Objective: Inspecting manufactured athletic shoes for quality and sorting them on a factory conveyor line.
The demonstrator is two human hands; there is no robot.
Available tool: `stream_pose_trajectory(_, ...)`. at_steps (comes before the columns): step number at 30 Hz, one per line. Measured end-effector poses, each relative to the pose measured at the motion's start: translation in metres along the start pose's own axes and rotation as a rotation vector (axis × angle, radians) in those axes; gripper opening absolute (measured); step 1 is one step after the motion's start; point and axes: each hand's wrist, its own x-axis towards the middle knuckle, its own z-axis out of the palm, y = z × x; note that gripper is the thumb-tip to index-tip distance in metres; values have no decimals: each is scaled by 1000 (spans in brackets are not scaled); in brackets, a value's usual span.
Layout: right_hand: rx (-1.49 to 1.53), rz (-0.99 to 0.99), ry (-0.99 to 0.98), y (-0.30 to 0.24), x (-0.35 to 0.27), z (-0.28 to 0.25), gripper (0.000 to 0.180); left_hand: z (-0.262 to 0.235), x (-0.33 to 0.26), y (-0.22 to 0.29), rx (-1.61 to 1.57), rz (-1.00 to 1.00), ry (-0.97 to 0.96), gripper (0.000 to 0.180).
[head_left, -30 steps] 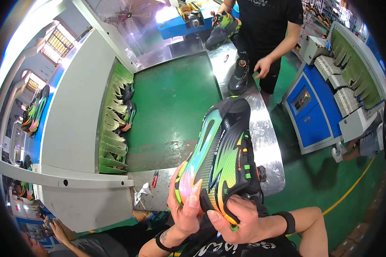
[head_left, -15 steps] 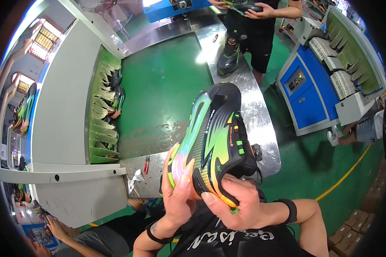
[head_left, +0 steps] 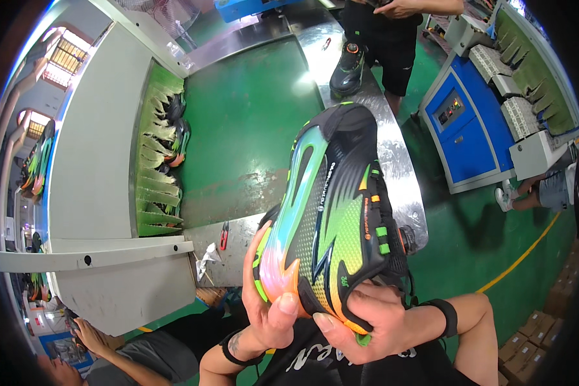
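Observation:
A black and green sneaker [head_left: 341,212] with orange accents is held up in front of me, toe pointing away and its side turned up. The clear sole fades from turquoise to pink and orange. My left hand [head_left: 270,315] is closed round the heel end of the sole, thumb on the near edge. At the collar and heel, my right hand [head_left: 367,315] grips the shoe, its fingers partly hidden in the opening. A round dial [head_left: 406,239] sticks out at the tongue side. Another dark sneaker [head_left: 347,77] stands on the metal table beyond.
Red-handled snips [head_left: 224,235] and a crumpled white scrap [head_left: 207,258] lie on the metal ledge. A green conveyor belt [head_left: 251,109] leads to a machine opening with frayed green curtain strips [head_left: 156,193]; shoes show there. Co-workers stand opposite [head_left: 386,38] and at lower left [head_left: 148,354]. A blue machine [head_left: 469,141] stands right.
The sneaker now looks larger and sits slightly farther right, with both hands still on it. The co-worker's hands opposite have moved up, and the shoe they held is mostly out of view.

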Motion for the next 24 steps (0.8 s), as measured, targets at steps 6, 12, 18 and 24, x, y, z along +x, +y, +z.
stream_pose_trajectory(6, -353, -340, -80, 0, 14, -6, 13, 0, -11, 7, -172, -80, -89, 87)
stream_pose_trajectory(12, 3, 394, -11, 33, 23, 9, 9, 13, 17, -33, -161, -297, 173, 62)
stream_pose_trajectory(18, 80, 211, -1, 26, 10, -1, 17, 11, 20, -25, -221, -47, 84, 76)
stream_pose_trajectory(24, 200, 297, 57, 12, 13, -2, 17, 21, 16, -16, -173, -62, 93, 78)
